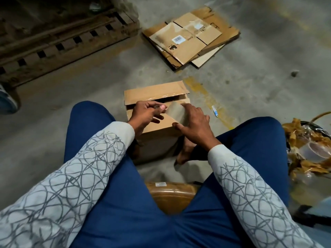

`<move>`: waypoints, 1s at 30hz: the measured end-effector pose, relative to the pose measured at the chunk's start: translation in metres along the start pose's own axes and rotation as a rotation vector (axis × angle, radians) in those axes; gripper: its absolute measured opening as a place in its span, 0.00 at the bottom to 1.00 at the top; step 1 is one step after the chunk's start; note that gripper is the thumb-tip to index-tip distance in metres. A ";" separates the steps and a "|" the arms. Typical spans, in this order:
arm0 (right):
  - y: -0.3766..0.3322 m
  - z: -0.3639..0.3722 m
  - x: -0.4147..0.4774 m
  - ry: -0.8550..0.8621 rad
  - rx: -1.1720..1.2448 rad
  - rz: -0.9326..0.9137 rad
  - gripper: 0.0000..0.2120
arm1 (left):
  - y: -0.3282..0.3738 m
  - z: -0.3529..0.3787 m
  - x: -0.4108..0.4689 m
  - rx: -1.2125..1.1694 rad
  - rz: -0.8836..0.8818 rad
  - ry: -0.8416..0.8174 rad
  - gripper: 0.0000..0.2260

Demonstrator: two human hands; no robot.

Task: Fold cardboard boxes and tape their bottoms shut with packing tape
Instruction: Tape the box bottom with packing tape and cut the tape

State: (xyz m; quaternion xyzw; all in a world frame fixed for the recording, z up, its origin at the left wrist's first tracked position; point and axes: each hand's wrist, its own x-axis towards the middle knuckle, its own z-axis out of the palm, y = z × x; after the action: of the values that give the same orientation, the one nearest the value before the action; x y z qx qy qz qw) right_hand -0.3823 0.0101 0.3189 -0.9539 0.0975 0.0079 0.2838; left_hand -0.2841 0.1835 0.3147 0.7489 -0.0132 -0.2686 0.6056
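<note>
Pale grey sleeves (75,169) (scribbled with dark looping lines) above plain blue trousers (125,212).

Stained concrete floor (259,72), wooden pallet (59,38)
</note>
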 end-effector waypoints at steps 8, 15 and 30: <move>-0.004 0.009 0.008 0.013 0.136 -0.075 0.37 | -0.010 -0.012 -0.001 0.025 -0.049 -0.021 0.09; 0.003 0.014 0.008 -0.094 0.111 -0.109 0.34 | -0.020 -0.017 -0.002 0.066 -0.032 -0.027 0.11; 0.017 0.022 0.014 -0.004 0.051 -0.036 0.32 | -0.019 -0.002 0.011 0.049 -0.011 0.029 0.15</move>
State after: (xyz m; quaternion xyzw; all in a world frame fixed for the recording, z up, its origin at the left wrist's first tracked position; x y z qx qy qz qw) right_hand -0.3712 0.0056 0.2900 -0.9479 0.0800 0.0023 0.3085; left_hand -0.2795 0.1867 0.2938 0.7674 -0.0066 -0.2605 0.5858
